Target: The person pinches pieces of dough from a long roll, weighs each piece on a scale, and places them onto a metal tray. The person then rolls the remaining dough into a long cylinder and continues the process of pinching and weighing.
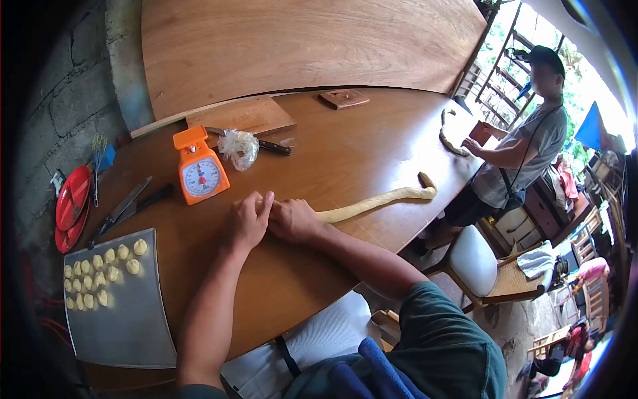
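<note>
A long rope of pale dough lies across the brown table, its far end bent near the table's front edge. My right hand is closed around the rope's near end. Beside it, touching or nearly so, my left hand has its fingers bent together with the thumb up; what they pinch, if anything, is hidden. Behind my hands stands an orange scale with nothing on its pan. At the left, a metal tray holds rows of small dough pieces in its upper part.
Knives lie above the tray near red plates. A plastic bag, a black-handled knife and wooden boards are behind the scale. A person stands at the right end, hands by another dough rope.
</note>
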A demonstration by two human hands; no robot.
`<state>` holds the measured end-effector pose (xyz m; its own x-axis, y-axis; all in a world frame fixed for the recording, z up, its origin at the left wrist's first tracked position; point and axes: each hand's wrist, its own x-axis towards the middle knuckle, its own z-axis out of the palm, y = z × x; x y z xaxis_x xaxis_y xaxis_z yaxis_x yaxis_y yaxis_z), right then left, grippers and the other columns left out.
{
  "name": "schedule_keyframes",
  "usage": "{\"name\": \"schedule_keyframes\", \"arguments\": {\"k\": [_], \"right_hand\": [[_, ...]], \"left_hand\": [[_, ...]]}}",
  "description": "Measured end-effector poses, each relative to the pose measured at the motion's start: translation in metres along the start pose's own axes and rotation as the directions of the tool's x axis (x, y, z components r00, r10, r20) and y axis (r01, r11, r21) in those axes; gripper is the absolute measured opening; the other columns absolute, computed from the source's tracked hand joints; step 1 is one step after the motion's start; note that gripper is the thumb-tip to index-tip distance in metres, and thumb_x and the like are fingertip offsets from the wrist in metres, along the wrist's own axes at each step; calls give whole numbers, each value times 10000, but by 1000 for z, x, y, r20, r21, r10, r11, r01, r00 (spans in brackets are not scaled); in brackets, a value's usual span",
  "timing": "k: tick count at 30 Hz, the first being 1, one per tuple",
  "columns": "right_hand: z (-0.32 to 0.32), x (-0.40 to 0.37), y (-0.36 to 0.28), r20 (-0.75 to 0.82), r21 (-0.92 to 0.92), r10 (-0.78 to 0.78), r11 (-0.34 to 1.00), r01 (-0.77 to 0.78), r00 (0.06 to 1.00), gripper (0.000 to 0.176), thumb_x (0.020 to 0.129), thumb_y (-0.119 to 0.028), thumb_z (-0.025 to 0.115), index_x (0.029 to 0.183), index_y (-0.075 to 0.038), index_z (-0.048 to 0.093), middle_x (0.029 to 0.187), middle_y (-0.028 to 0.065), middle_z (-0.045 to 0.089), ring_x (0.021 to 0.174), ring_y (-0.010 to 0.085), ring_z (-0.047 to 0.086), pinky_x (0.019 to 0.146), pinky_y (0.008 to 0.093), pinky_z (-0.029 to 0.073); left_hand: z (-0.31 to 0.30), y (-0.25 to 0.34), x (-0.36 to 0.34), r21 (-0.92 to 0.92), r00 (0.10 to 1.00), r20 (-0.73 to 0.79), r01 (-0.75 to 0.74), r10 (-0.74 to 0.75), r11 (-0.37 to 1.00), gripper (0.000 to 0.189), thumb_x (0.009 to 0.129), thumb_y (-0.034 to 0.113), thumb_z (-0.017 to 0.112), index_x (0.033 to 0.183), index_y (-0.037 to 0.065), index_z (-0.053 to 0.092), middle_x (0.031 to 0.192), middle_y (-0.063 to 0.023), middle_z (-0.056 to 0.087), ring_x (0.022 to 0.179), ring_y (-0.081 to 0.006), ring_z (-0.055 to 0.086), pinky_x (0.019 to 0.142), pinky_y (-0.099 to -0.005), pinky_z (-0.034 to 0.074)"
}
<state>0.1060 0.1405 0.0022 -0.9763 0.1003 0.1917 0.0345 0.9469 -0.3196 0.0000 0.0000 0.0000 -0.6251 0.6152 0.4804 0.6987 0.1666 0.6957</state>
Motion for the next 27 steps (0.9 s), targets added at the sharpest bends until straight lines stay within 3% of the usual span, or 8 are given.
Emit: {"name": "schedule_keyframes", "arguments": {"k": [3, 9, 15, 20, 23, 25, 27], "right_hand": [[0, -14, -8, 22, 31, 21, 999, -21, 1000, 409, 1001, -402, 643, 1247, -77, 609, 903, 231, 767, 839, 463, 745, 778, 583, 602], [-6, -7, -10, 42, 29, 52, 998, -53, 998, 401, 996, -384, 645, 1235, -63, 612, 903, 240, 765, 833, 472, 739, 787, 583, 594], [-10, -7, -6, -33, 78, -14, 997, 17, 999, 408, 995, -379, 667, 1200, -29, 619, 944, 255, 762, 892, 473, 738, 808, 577, 587], [-6, -3, 1, -100, 86, -54, 994, 63, 994, 383, 1009, -351, 672, 1193, -21, 615, 969, 254, 762, 921, 479, 730, 827, 579, 584], [-10, -3, 2, -87, 142, -114, 982, 126, 990, 352, 1006, -328, 669, 1194, -34, 618, 951, 247, 761, 887, 480, 729, 801, 580, 587], [-6, 2, 7, -81, 146, -153, 976, 163, 985, 358, 1004, -324, 667, 1218, -42, 616, 939, 243, 761, 871, 479, 730, 789, 582, 589], [-6, 12, 12, -76, 153, -196, 967, 206, 978, 365, 1003, -321, 665, 1243, -51, 614, 927, 240, 761, 854, 477, 732, 776, 583, 591]], "left_hand": [[3, 0, -10, 77, 995, 57, 79, -83, 994, 585, 1106, 512, 564, 821, 21, 706, 770, -247, 718, 800, -498, 719, 719, -563, 572], [1, 3, -3, 188, 999, 0, 37, -37, 981, 515, 1112, 416, 558, 821, 17, 705, 774, -248, 719, 796, -495, 716, 704, -579, 566], [-7, 3, 3, 227, 999, -47, 8, 2, 974, 455, 1101, 372, 593, 841, 13, 692, 793, -248, 725, 814, -487, 722, 714, -567, 570], [-8, -9, 7, 48, 994, -7, 112, -112, 993, 481, 1098, 430, 606, 866, 16, 683, 820, -244, 738, 855, -466, 741, 745, -545, 575], [-4, 6, 1, -2, 997, -76, 3, -3, 1000, 495, 1101, 439, 602, 859, 15, 682, 816, -234, 741, 862, -455, 749, 750, -530, 577], [-2, 9, 3, 16, 997, -71, -3, 4, 1000, 510, 1107, 440, 587, 828, 26, 691, 798, -227, 740, 829, -466, 740, 736, -543, 576], [-3, 2, 8, 198, 998, -67, 24, -11, 980, 536, 1111, 438, 571, 776, 42, 706, 760, -235, 727, 786, -478, 729, 724, -563, 573]]}}
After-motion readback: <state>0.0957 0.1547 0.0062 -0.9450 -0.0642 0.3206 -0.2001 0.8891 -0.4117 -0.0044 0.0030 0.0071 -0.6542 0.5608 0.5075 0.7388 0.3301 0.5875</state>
